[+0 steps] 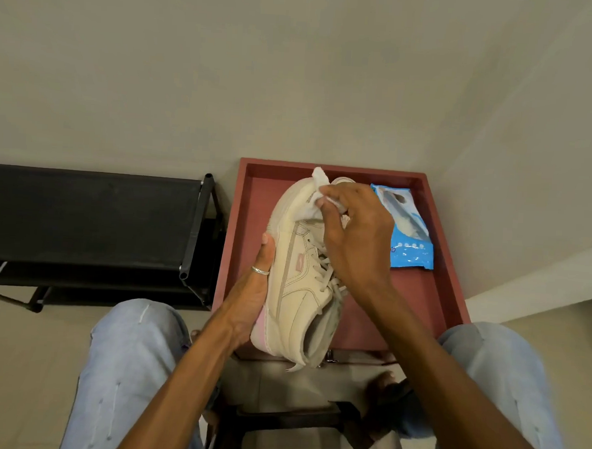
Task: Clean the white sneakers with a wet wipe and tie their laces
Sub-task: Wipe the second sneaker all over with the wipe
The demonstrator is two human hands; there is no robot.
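A white sneaker (297,279) with a pink heel patch is held on its side over the red tray (431,293), toe pointing away from me. My left hand (251,290) grips its sole from the left, a ring on one finger. My right hand (352,234) presses a crumpled white wet wipe (318,194) against the toe area. The laces (326,270) hang loose and untied under my right palm. A second sneaker is mostly hidden behind this one, only a bit showing near the toe (343,180).
A blue pack of wet wipes (405,230) lies in the tray's far right part. A black fabric shoe rack (92,220) stands to the left. My knees in light jeans (132,370) flank the tray. Walls close in behind and at right.
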